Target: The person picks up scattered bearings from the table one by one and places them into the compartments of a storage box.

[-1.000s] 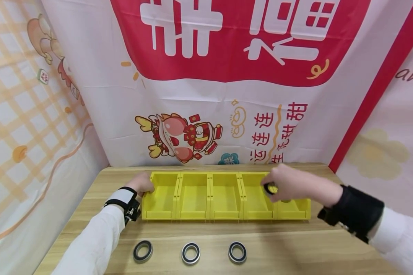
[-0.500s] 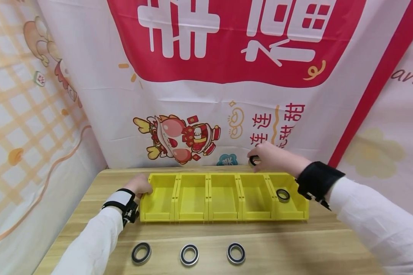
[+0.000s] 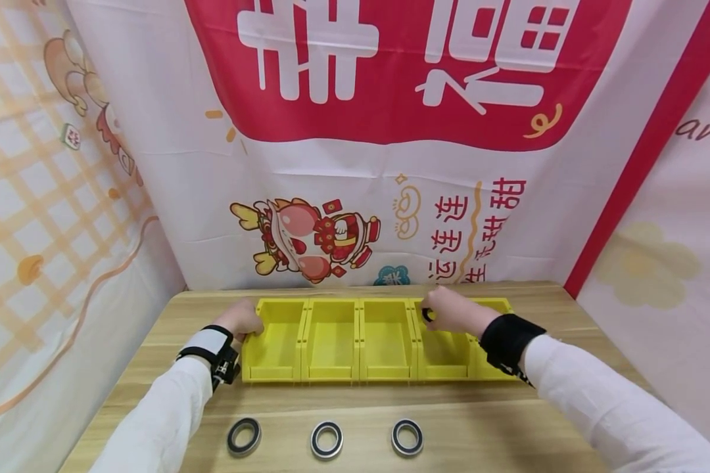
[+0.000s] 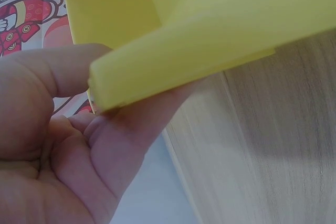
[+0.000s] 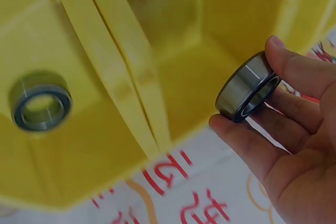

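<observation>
My right hand (image 3: 452, 312) pinches a ball bearing (image 5: 242, 90) by its rim between thumb and fingertips, over the fourth compartment from the left in a row of yellow bins (image 3: 331, 372). In the right wrist view the bearing is tilted, its steel outer ring facing the camera. A second bearing (image 5: 41, 102) lies inside the rightmost bin; the right hand and wrist hide it in the head view. My left hand (image 3: 242, 318) grips the side wall (image 4: 152, 66) of the leftmost bin, thumb on one side and fingers on the other.
Three more bearings lie in a line on the wooden table (image 3: 355, 410) before the bins: a left one (image 3: 244, 436), a middle one (image 3: 327, 439) and a right one (image 3: 407, 437). A printed cloth (image 3: 331, 164) hangs right behind the table's back edge.
My right hand, holding the bearing, rises from the right-hand bins toward the back, then comes down over the fourth bin. The left hand keeps its grip on the bin wall.
</observation>
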### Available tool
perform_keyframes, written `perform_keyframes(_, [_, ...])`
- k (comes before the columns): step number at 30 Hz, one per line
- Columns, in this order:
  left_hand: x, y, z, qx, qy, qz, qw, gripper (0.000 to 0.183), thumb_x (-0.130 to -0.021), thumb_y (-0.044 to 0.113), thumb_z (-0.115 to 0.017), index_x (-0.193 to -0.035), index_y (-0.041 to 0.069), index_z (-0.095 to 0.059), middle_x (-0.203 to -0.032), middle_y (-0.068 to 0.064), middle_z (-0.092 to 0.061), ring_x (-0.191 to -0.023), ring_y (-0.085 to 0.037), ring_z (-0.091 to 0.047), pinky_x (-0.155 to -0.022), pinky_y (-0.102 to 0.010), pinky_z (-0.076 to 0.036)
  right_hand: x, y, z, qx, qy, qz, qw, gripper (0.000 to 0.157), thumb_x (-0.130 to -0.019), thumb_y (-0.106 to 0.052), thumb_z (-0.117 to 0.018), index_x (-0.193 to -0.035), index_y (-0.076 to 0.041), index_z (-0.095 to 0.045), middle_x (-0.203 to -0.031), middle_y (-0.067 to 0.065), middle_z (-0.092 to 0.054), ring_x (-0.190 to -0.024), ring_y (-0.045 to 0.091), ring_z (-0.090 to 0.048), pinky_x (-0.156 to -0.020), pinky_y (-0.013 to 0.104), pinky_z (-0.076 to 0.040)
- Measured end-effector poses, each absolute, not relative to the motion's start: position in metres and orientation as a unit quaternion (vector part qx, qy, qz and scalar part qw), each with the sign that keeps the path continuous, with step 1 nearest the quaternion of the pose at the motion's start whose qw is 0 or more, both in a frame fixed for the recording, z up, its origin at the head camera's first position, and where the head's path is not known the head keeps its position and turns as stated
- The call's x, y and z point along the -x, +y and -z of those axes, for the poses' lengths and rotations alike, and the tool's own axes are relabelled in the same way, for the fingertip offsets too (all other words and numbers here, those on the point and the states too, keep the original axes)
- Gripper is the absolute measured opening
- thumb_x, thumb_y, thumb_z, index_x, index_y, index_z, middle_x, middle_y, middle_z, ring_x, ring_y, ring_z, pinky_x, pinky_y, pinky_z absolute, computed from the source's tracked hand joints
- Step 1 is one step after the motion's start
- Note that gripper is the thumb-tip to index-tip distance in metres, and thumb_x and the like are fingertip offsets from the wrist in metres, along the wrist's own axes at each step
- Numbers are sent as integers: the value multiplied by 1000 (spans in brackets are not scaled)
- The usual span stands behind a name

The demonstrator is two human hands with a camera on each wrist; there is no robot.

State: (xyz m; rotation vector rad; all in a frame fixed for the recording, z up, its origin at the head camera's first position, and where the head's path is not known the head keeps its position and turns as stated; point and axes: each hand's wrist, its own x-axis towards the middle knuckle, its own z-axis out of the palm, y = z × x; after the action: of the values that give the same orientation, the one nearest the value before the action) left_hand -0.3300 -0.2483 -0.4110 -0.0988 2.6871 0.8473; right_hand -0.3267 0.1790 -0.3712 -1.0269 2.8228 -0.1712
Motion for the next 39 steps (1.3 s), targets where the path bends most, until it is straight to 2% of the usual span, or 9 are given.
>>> perform_keyframes(6, [331, -248, 412, 34, 939, -301, 164, 8, -73, -3, -54, -79, 1, -50, -73, -11, -54, -47, -11, -39, -45, -22, -40, 327, 177, 406, 310, 944, 74, 80, 14, -75, -1, -78, -82, -3, -66, -76, 4, -65, -65, 13, -54, -62, 31, -48])
perform_keyframes(15, [329, -247, 413, 44, 933, -316, 168, 10, -72, -4, -54, -79, 0, -51, -77, -13, -55, -48, -12, -41, -46, -23, -41, 320, 178, 449, 278, 956, 91, 28, 21, -73, 7, -72, -71, -6, -55, -64, 0, -47, -59, 14, -44, -57, 31, -39])
perform_keyframes(21, [328, -247, 413, 48, 931, -322, 166, 14, -73, -5, -55, -87, -3, -52, -82, -14, -55, -55, -16, -47, -49, -25, -43, 321, 182, 456, 292, 950, 110, -4, 20, -71, 5, -76, -71, -6, -59, -64, -1, -51, -60, 12, -43, -56, 30, -38])
perform_keyframes(26, [329, -248, 412, 44, 933, -316, 164, 12, -73, -5, -54, -84, -2, -51, -80, -13, -55, -53, -15, -46, -48, -24, -43, 322, 184, 460, 304, 946, 113, -11, 18, -72, 2, -78, -74, -6, -61, -65, 0, -56, -60, 11, -44, -56, 28, -38])
perform_keyframes(29, [330, -248, 411, 43, 934, -315, 163, 11, -73, -4, -54, -83, -1, -51, -79, -13, -54, -52, -15, -45, -48, -25, -43, 323, 184, 458, 300, 946, 119, 2, 17, -73, 0, -78, -84, -1, -66, -72, 6, -63, -61, 12, -50, -58, 30, -44])
perform_keyframes(33, [331, -249, 411, 41, 934, -316, 164, 14, -73, -4, -55, -86, -2, -52, -81, -13, -55, -55, -17, -48, -50, -26, -45, 322, 185, 442, 283, 949, 137, 19, 35, -79, -3, -75, -111, 7, -64, -98, 21, -69, -72, 20, -63, -70, 35, -53])
perform_keyframes(34, [331, -249, 411, 40, 934, -316, 164, 15, -73, -4, -55, -87, -2, -52, -81, -13, -54, -56, -17, -49, -50, -26, -45, 320, 186, 435, 272, 950, 151, 22, 41, -81, -4, -73, -118, 8, -61, -105, 24, -67, -68, 21, -62, -69, 37, -54])
perform_keyframes(37, [330, -249, 412, 37, 935, -314, 163, 16, -73, -4, -55, -89, -3, -52, -81, -13, -55, -56, -18, -49, -50, -26, -45, 312, 187, 407, 237, 953, 189, 21, 48, -89, -14, -67, -131, 5, -53, -108, 25, -65, -56, 23, -57, -64, 40, -53])
perform_keyframes(39, [329, -248, 412, 37, 935, -312, 162, 16, -73, -4, -55, -88, -3, -52, -80, -13, -55, -54, -17, -48, -49, -25, -45, 302, 189, 387, 225, 952, 206, -5, 56, -92, -22, -65, -140, -1, -45, -119, 25, -61, -70, 28, -63, -74, 44, -54])
